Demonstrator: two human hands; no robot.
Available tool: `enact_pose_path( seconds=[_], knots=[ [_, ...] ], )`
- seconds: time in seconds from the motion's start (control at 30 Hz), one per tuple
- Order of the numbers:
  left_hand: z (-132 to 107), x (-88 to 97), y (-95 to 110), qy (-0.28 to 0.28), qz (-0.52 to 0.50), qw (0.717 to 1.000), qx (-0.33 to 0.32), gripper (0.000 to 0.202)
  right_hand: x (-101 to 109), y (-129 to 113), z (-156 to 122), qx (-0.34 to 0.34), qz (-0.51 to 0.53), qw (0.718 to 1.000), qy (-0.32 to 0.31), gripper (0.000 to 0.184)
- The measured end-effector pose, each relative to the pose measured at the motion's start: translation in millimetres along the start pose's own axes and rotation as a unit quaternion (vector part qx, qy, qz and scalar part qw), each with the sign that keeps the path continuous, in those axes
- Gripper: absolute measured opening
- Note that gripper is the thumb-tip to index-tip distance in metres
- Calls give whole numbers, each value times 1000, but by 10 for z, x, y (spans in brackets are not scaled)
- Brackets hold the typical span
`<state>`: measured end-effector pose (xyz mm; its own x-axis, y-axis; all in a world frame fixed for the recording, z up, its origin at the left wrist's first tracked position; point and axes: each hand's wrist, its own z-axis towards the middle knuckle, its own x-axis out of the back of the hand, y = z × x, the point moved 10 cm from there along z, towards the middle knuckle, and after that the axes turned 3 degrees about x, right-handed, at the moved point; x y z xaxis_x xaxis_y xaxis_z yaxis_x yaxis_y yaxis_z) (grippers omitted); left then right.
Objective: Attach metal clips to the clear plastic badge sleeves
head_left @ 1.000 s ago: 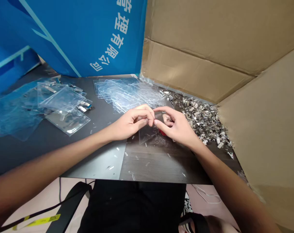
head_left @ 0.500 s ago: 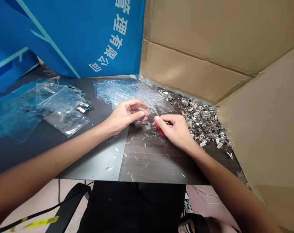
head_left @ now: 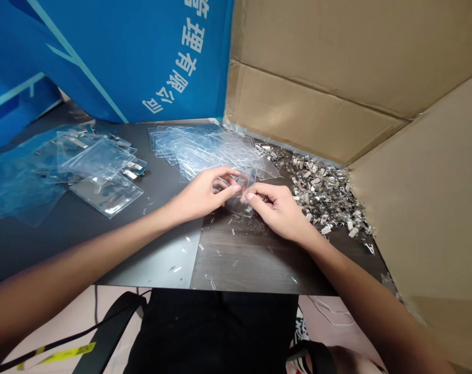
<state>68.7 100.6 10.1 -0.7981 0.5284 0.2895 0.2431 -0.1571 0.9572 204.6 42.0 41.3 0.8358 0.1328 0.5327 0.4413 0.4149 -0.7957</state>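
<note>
A clear plastic badge holder (head_left: 239, 209) is held between both hands over the dark table, tilted. My left hand (head_left: 206, 193) grips it from the left, thumb on the near face and the other fingers curled behind. At its right edge, my right hand (head_left: 278, 209) pinches with thumb and forefinger. Whether a small part is also in that pinch, I cannot tell. Just behind the hands lies a pile of clear badge holders (head_left: 192, 148). To the right of my right hand is a heap of silvery metal clips (head_left: 325, 192).
More clear holders (head_left: 99, 163), some with metal clips, are piled at the left. Small clear plastic slivers (head_left: 219, 252) are scattered on the table (head_left: 251, 275) in front. A blue printed panel (head_left: 142, 57) and cardboard walls (head_left: 317, 104) border the back and right.
The badge holder has turned from edge-on to show its face. My left hand has moved slightly down and closed on it. The red thing under my right hand no longer shows.
</note>
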Motion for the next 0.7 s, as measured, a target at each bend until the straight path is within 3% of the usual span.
enact_pose_path(
  seconds=[0.1, 0.3, 0.53, 0.7],
  knots=[
    [-24, -118, 35, -57, -21, 998, 0, 53, -20, -51, 0, 20, -23, 1000, -8, 28],
    [-7, -89, -9, -51, -73, 996, -5, 59, -53, -88, -13, 46, -51, 998, -16, 30],
    [-36, -73, 88, -10, 5, 999, -49, 52, -8, -62, -15, 36, -93, 995, 13, 39],
    [-9, 99, 61, 54, -20, 997, -42, 58, 147, -16, -32, 6, -105, 990, 90, 25]
  ],
)
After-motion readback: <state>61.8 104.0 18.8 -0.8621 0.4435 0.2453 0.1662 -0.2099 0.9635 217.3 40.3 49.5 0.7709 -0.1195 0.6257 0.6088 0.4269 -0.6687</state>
